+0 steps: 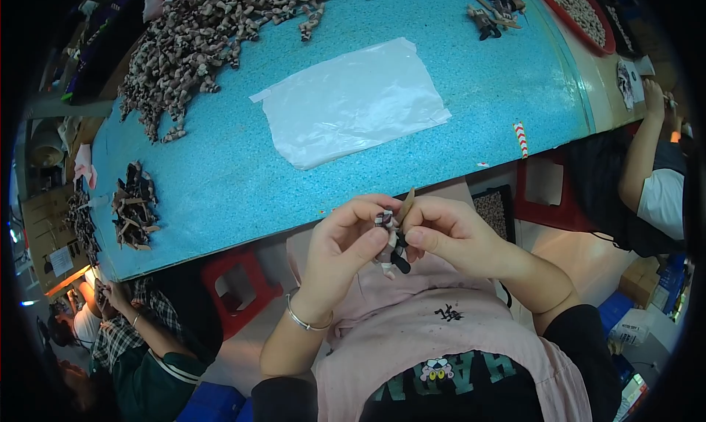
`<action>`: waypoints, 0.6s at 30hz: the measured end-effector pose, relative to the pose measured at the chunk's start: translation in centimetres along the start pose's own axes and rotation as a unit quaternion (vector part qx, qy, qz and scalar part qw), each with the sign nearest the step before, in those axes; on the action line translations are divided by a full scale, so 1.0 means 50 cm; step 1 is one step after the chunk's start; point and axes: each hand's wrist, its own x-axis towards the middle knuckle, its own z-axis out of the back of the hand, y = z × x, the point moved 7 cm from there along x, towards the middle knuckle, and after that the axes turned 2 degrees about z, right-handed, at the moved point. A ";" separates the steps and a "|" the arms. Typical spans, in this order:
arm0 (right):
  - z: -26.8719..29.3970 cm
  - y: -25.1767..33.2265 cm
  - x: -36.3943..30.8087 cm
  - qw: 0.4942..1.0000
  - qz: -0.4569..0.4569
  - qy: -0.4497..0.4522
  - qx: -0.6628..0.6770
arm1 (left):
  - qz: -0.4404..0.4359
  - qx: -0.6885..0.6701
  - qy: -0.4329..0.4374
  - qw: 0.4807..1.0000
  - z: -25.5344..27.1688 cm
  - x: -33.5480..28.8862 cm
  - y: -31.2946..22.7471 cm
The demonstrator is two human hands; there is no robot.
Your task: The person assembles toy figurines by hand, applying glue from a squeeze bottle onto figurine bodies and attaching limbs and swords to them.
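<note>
Two tight thumb-and-finger pinches at the near edge of the desk (pixel 220 179): left hand (pixel 344 247) has the small figurine (pixel 386 257), right hand (pixel 450 236) its other side. Probably light, stiff, fragile limbs; hold torso.

Near the centre, the left hand (pixel 344 247) and right hand (pixel 454 234) partly cover a small figure (pixel 387 259), its finer details too small to tell. The top edge crops the brownish pile (pixel 213 43) at upper left and the red tray (pixel 606 48) at upper right.
</note>
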 end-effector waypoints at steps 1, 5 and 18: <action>0.002 0.001 0.000 1.000 0.003 -0.008 -0.003 | -0.002 0.000 0.000 1.000 0.003 0.001 0.002; 0.005 -0.002 0.001 0.999 0.020 0.002 -0.038 | -0.061 0.064 0.037 0.995 -0.002 0.000 0.000; -0.019 0.042 0.008 0.953 0.164 -0.040 -0.250 | -0.112 0.098 -0.062 0.987 0.003 -0.029 -0.024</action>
